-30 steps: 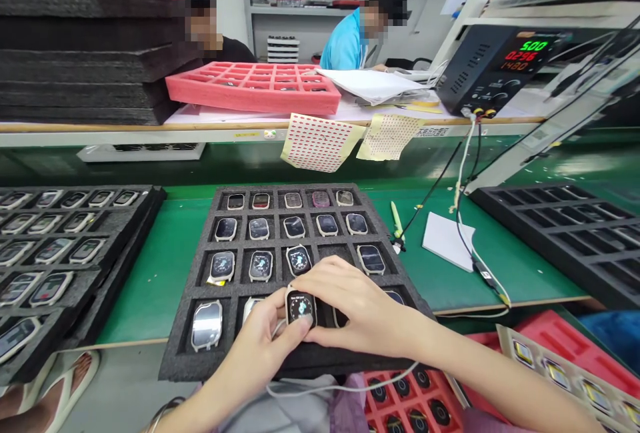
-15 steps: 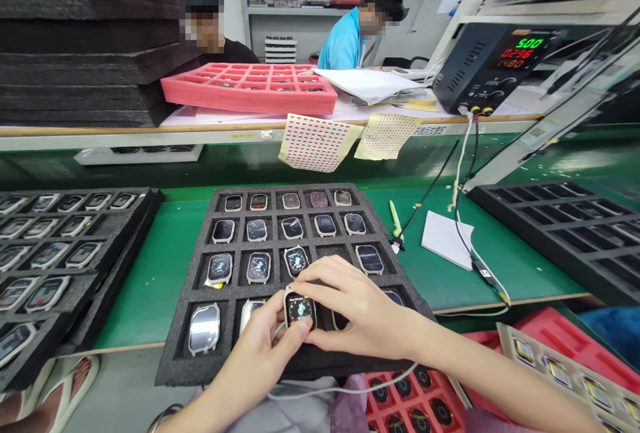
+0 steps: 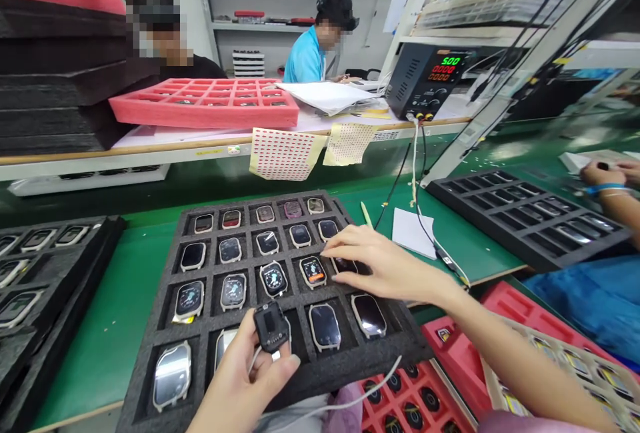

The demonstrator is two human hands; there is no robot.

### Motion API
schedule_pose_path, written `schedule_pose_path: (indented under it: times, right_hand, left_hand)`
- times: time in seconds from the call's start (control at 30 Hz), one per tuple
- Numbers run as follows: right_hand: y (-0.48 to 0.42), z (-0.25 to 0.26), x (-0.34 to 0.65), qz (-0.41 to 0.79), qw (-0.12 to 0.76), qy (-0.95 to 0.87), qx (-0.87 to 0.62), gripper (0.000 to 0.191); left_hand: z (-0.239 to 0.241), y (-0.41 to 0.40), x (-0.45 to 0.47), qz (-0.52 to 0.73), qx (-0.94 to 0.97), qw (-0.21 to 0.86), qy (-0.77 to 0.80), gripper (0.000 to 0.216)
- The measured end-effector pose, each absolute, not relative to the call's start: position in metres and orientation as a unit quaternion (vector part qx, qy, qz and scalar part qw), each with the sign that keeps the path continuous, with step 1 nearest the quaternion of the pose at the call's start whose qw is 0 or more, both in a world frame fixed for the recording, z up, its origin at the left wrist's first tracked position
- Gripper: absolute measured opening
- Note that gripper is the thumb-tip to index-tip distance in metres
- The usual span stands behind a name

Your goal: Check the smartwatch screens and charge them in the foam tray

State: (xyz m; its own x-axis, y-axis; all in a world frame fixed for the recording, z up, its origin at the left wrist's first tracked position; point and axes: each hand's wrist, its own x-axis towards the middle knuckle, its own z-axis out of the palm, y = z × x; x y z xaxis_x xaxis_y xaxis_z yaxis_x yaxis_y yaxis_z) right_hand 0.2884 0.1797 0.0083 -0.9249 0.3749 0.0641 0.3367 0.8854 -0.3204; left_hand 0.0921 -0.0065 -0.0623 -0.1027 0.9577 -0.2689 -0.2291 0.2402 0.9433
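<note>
My left hand grips a small black charging cradle with a white cable, held above the front row of a black foam tray. Over the right end of the third row reaches my right hand, its thumb and fingers apart around a dark-screened smartwatch in its slot. Whether the fingertips touch that watch, I cannot tell. Left of them, a lit smartwatch with an orange bar on its screen lies in its compartment. Another lit watch sits beside it. The tray's other slots hold several more watches.
More foam trays of watches stand left and right. A power supply and a red foam tray occupy the shelf. Red trays lie low in front. Two people sit opposite; another person's hands show far right.
The lit watch has left my hands and lies in a third-row slot. My left hand keeps the cradle; my right hand moved right to another watch. The supply's red reading fell to 0.000.
</note>
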Motion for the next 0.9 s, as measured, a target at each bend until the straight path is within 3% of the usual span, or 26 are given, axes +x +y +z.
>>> schedule_pose_path:
  times: [0.2, 0.33, 0.47, 0.63, 0.77, 0.9]
  right_hand:
    - [0.183, 0.02, 0.297, 0.07, -0.037, -0.976, -0.203, 0.019]
    - [0.184, 0.014, 0.29, 0.022, -0.043, -0.978, -0.203, 0.029]
    - [0.191, 0.01, 0.288, 0.067, -0.054, -0.972, -0.219, 0.035]
    - [0.189, 0.024, 0.297, 0.184, 0.005, -0.955, -0.234, 0.037]
    - [0.153, 0.036, 0.295, 0.281, 0.1, -0.932, -0.207, 0.053]
    - [0.115, 0.025, 0.278, 0.252, 0.093, -0.954, -0.13, 0.047]
  left_hand:
    - [-0.058, -0.007, 0.089, 0.527, 0.341, 0.564, 0.537, 0.043]
    - [-0.046, -0.005, 0.096, 0.531, 0.344, 0.56, 0.535, 0.044]
    - [-0.042, 0.003, 0.111, 0.496, 0.387, 0.594, 0.502, 0.038]
    - [-0.053, 0.01, 0.117, 0.468, 0.418, 0.616, 0.475, 0.033]
    - [-0.05, 0.009, 0.113, 0.45, 0.412, 0.655, 0.446, 0.042]
    - [-0.04, 0.008, 0.111, 0.468, 0.39, 0.656, 0.445, 0.059]
